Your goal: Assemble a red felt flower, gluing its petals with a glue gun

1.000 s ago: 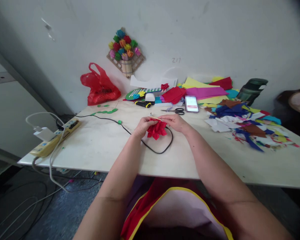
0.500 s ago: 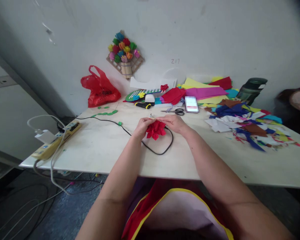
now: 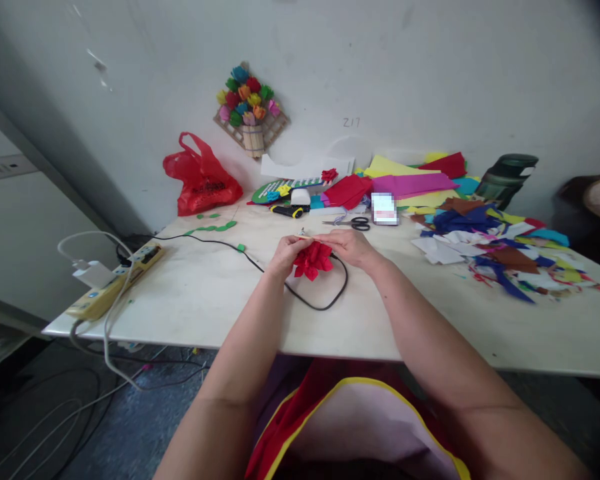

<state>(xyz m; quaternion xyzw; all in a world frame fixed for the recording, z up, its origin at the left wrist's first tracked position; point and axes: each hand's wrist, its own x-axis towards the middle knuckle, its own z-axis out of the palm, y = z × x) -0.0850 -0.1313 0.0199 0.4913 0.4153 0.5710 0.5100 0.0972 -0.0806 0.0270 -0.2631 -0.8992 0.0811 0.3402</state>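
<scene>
A red paper flower (image 3: 314, 261) with pointed petals is held between my two hands over the middle of the table. My left hand (image 3: 287, 254) grips it from the left, fingers closed round its back edge. From the right, my right hand (image 3: 349, 246) pinches the flower's far side, its fingers pressed together. A thin pale strip shows between the fingertips at the top; its kind I cannot make out. Beneath the flower a black cable (image 3: 316, 307) loops on the tabletop. Just beyond my hands lie scissors (image 3: 357, 224) with black handles.
Behind lie a yellow-black cutter (image 3: 287, 211), a phone (image 3: 385, 208) and coloured sheets (image 3: 413, 185). Scraps (image 3: 500, 247) and a dark bottle (image 3: 507, 180) are at right. A red bag (image 3: 207, 183), green leaf pieces (image 3: 215, 227) and a power strip (image 3: 97, 299) are at left.
The whole view has shifted very slightly. Both hands stay on the red flower in nearly the same pose.
</scene>
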